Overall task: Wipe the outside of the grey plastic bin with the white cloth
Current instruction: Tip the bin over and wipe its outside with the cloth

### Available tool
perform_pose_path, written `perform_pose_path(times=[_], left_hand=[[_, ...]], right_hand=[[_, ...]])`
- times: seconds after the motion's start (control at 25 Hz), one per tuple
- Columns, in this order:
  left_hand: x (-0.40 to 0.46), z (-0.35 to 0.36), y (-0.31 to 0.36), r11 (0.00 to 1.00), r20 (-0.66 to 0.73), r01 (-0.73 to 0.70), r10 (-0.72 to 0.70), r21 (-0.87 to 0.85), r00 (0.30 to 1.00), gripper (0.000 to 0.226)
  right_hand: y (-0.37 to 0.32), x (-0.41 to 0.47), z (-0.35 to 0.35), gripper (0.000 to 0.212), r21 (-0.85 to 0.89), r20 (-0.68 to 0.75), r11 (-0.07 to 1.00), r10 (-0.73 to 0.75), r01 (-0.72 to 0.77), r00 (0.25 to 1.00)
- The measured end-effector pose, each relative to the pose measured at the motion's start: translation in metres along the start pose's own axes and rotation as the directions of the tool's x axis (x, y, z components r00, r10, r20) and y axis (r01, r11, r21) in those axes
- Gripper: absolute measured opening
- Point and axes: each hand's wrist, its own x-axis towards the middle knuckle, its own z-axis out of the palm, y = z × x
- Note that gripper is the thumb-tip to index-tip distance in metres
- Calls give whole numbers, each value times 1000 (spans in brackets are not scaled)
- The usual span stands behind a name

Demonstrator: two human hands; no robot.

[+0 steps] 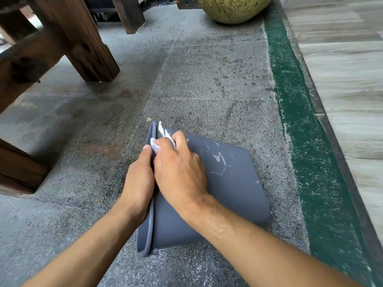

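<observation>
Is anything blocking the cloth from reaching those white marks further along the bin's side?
Nothing visible does. The right hand presses the white cloth near the rim of the grey bin; bare wall lies between it and the white marks.

One grey plastic bin [228,183] lying on side on floor. One white cloth [157,145] on bin. Two bare hands: left [137,183], right [180,170]. One yellow speckled ceramic pot [234,9] beyond bin.

Most of the white cloth [155,145] is hidden under the right hand [178,168]. The grey plastic bin [232,183] opening faces away, its inside unseen. The top edge crops the speckled yellow pot [234,9].
</observation>
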Motion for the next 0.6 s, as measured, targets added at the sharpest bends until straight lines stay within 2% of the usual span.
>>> perform_pose_path(times=[0.36,0.6], left_hand=[[0,-4,-4,992,75,64,-56,-109,996,36],[3,-8,-6,990,101,114,-105,-80,989,49]], right_hand=[[7,-1,18,21,-21,1,999,-34,34,999],[34,-1,17,21,-51,-42,999,0,-2,999]])
